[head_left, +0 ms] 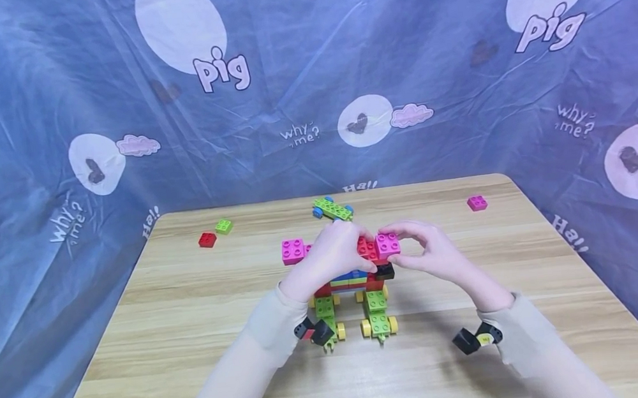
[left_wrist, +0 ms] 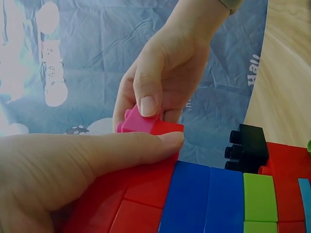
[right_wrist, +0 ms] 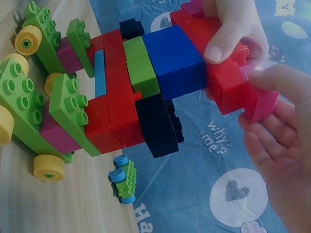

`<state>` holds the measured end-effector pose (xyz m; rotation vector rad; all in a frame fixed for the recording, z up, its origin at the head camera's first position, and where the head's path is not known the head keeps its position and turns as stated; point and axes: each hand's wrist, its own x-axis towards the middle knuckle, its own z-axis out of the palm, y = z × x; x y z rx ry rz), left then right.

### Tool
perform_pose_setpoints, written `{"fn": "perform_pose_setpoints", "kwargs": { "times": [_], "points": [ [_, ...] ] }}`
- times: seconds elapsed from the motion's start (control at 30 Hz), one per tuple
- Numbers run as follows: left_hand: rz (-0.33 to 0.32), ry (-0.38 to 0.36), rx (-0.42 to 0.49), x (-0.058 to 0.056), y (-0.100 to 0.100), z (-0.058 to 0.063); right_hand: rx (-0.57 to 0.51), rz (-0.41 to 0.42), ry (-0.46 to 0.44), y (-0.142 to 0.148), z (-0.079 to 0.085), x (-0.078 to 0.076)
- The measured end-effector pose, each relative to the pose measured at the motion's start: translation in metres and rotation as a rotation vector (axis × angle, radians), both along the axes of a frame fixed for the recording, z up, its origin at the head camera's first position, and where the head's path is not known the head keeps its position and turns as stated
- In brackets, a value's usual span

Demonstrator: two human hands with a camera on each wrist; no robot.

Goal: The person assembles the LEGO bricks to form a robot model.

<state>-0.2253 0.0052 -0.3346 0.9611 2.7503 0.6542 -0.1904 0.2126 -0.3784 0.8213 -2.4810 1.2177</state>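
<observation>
A tall toy brick build stands mid-table on green wheeled bases (head_left: 379, 323) with yellow wheels. Stacked blue bricks (right_wrist: 175, 60) rise at its centre, and a black brick (right_wrist: 158, 125) juts out on the right. My left hand (head_left: 332, 252) grips the red bricks (left_wrist: 146, 187) at the top, thumb along their near face. At their right end, a pink brick (head_left: 387, 244) is pinched between the thumb and fingers of my right hand (head_left: 432, 249); it sits against the red bricks. Another pink brick (head_left: 292, 251) caps the left end.
Behind the build lies a green wheeled base (head_left: 333, 208) with blue wheels. Toward the back left are a loose red brick (head_left: 207, 240) and a small green brick (head_left: 223, 226). A loose pink brick (head_left: 477, 203) lies back right. Patterned blue cloth (head_left: 296, 86) surrounds the wooden table (head_left: 194, 339).
</observation>
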Motion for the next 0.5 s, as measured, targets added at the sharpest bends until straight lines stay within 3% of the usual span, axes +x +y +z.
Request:
{"fn": "perform_pose_setpoints", "kwargs": {
  "times": [0.23,0.5],
  "points": [
    [-0.036,-0.015,0.056,0.001,-0.003,0.003,-0.002,0.016,0.005,0.005,-0.002,0.000],
    [-0.048,0.016,0.153,0.003,-0.004,0.007,-0.116,0.052,0.021,0.013,-0.004,0.000]
  ]
}}
